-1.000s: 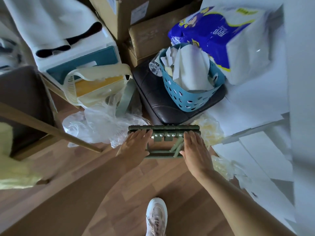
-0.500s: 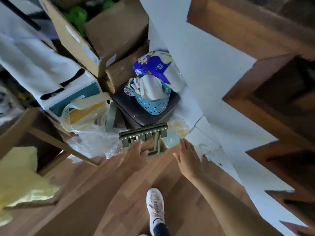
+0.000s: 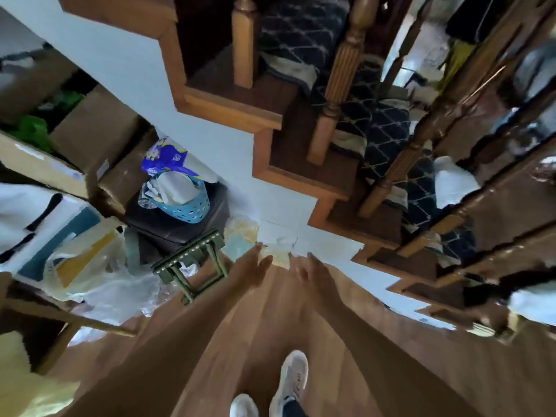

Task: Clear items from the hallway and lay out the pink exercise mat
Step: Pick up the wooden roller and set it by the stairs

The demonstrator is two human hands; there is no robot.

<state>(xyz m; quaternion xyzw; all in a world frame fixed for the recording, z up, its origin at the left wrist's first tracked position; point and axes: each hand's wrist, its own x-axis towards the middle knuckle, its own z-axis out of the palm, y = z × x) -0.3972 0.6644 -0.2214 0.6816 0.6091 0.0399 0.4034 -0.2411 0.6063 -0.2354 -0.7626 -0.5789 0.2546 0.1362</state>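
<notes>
Two hands (image 3: 252, 270) now off one stool (image 3: 190, 251)

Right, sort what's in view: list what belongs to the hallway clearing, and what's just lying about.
Job: green stool, nearest the hands; left hand and right hand, both open and empty; wooden floor. No pink mat in view.
Lying about: blue basket on the dark pouffe; purple tissue pack; cardboard boxes; plastic bags.
</notes>
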